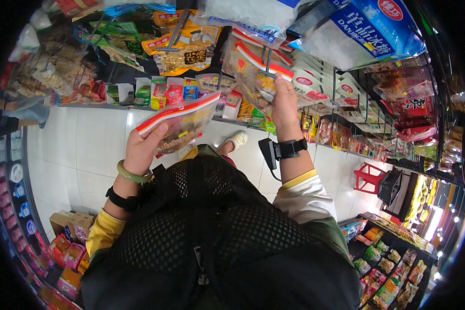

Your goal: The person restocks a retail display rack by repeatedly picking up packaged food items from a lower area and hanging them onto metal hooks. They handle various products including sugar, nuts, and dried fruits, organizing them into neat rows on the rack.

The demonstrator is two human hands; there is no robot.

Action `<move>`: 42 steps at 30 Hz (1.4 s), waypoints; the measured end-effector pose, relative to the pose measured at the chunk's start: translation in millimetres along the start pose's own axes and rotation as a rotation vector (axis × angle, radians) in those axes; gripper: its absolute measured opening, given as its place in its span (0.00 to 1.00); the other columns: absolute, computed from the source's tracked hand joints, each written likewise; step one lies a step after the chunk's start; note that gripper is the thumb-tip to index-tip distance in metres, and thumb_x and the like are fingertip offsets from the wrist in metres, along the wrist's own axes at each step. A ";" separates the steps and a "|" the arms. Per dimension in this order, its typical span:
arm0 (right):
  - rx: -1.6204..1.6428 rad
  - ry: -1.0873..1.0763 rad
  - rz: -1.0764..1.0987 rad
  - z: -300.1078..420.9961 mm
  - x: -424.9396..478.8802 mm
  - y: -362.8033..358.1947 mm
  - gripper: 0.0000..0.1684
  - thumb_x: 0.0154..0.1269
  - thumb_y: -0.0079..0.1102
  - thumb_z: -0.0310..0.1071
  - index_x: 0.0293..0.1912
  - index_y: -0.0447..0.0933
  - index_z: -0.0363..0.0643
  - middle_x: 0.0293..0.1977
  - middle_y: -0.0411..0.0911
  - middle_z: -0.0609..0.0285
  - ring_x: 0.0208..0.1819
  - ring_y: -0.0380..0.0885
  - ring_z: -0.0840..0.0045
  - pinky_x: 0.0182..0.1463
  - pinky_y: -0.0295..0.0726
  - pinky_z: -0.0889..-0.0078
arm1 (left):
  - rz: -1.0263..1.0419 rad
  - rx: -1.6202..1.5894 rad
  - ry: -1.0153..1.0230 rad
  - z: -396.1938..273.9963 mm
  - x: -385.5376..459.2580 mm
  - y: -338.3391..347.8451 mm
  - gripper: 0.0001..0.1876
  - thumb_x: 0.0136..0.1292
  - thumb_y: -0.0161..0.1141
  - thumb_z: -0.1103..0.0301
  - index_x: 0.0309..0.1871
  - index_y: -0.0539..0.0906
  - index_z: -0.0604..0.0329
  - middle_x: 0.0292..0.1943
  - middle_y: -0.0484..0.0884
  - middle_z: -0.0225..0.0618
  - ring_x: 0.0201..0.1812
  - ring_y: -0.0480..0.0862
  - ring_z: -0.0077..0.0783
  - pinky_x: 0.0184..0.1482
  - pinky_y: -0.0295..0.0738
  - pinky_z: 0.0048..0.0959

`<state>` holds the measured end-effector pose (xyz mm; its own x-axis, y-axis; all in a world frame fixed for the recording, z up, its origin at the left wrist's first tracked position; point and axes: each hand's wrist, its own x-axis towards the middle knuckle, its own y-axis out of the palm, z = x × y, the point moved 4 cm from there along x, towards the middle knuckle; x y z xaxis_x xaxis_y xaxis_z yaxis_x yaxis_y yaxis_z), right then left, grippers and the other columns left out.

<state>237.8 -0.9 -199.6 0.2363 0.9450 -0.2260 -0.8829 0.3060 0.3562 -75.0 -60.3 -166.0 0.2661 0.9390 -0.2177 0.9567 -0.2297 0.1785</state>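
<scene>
My left hand (141, 149) pinches a clear plastic zip bag (186, 126) by its top corner, thumb over the red-and-white strip. Brownish dried food shows through this bag, which tilts up to the right above the floor. Farther forward, my right hand (286, 102) grips the right end of a similar bag (252, 73) at its red-topped strip. That second bag is at a metal display hook (268, 66), among others of its kind. Whether it is still threaded on the hook I cannot tell. Fingers behind both bags are partly hidden.
Large bags of rock sugar (356, 35) hang above my right hand, and orange snack bags (186, 50) hang to the left. Small packets in boxes (166, 95) line the low shelf. A red stool (368, 176), cardboard boxes (73, 224) and another person's leg (29, 112) are farther off.
</scene>
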 end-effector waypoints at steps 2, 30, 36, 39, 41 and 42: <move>0.007 0.019 -0.005 -6.0 2.4 -2.6 0.13 0.68 0.46 0.37 0.42 0.74 0.38 0.39 0.79 0.53 0.40 0.80 0.69 0.45 0.79 0.67 | -0.005 -0.020 -0.035 -1.7 -2.2 2.0 0.15 0.66 0.51 0.68 0.52 0.76 0.67 0.45 0.81 0.39 0.47 0.80 0.31 0.53 0.72 0.30; -0.072 0.227 0.507 -38.7 -78.7 45.0 0.15 0.62 0.56 0.31 0.49 0.73 0.41 0.42 0.76 0.66 0.44 0.72 0.84 0.52 0.69 0.78 | 0.221 -0.040 -0.160 1.0 3.1 20.9 0.17 0.65 0.53 0.70 0.56 0.73 0.67 0.49 0.78 0.36 0.50 0.76 0.25 0.55 0.68 0.26; -0.014 -0.015 0.070 -31.1 -38.6 15.1 0.08 0.65 0.54 0.36 0.35 0.78 0.44 0.26 0.74 0.75 0.28 0.67 0.93 0.34 0.66 0.85 | 0.170 -0.132 0.063 -7.7 12.7 23.8 0.28 0.63 0.52 0.73 0.67 0.59 0.62 0.66 0.62 0.40 0.66 0.61 0.30 0.65 0.56 0.30; 0.039 -0.044 -0.031 -12.9 -18.5 0.8 0.08 0.66 0.53 0.37 0.32 0.76 0.45 0.23 0.71 0.76 0.24 0.64 0.94 0.28 0.62 0.87 | 0.140 -0.042 0.033 -6.3 9.0 16.5 0.30 0.64 0.51 0.71 0.69 0.55 0.59 0.66 0.62 0.42 0.62 0.68 0.38 0.64 0.58 0.32; 0.068 -0.104 -0.080 -9.0 -5.5 -5.0 0.09 0.66 0.53 0.37 0.31 0.76 0.46 0.22 0.71 0.75 0.22 0.63 0.94 0.25 0.60 0.88 | 0.147 -0.041 0.033 -5.7 7.9 16.3 0.29 0.64 0.50 0.71 0.68 0.56 0.60 0.65 0.63 0.43 0.62 0.68 0.38 0.63 0.59 0.32; 0.047 -0.110 -0.133 -9.7 0.5 -8.2 0.10 0.66 0.52 0.36 0.30 0.75 0.45 0.22 0.71 0.75 0.20 0.63 0.93 0.23 0.62 0.87 | 0.147 -0.039 0.034 -5.8 7.6 15.2 0.29 0.64 0.50 0.72 0.68 0.57 0.60 0.65 0.63 0.44 0.62 0.69 0.38 0.63 0.59 0.32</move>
<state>241.2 -4.0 -211.5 0.3955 0.9018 -0.1742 -0.8215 0.4321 0.3721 -59.2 -55.2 -159.4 0.3981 0.9043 -0.1545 0.9024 -0.3557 0.2431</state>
